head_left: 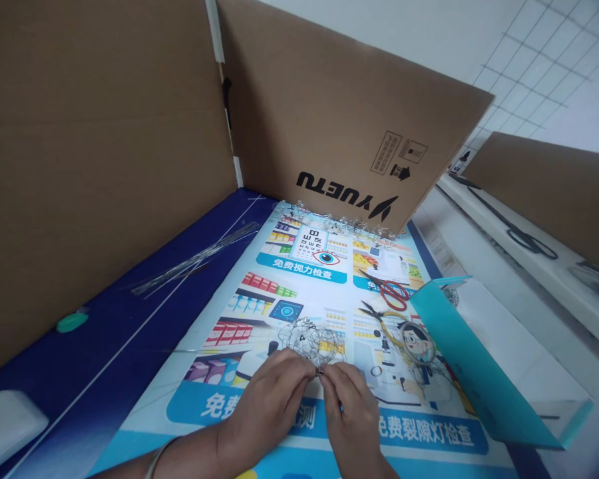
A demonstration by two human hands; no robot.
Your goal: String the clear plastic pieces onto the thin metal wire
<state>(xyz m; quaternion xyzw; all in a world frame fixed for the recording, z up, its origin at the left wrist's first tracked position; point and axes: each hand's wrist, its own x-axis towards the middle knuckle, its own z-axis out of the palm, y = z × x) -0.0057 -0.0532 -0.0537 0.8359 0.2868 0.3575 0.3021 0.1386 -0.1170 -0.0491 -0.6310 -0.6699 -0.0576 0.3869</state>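
Now | your left hand (269, 399) and right hand (352, 409) meet fingertip to fingertip, both pinching one wire mesh piece (312, 342) just beyond them on the poster (259, 293) | one pair of red-handled scissors (392, 289) farther ahead, rightward | one bundle of straight wires (199, 256) far to your left | one teal folder (479, 372) right of your right hand.

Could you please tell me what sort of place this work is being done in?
Probably a small handcraft workstation: cardboard screens wall off the poster-covered table, where both hands pinch a wire mesh piece near scissors and loose wires.
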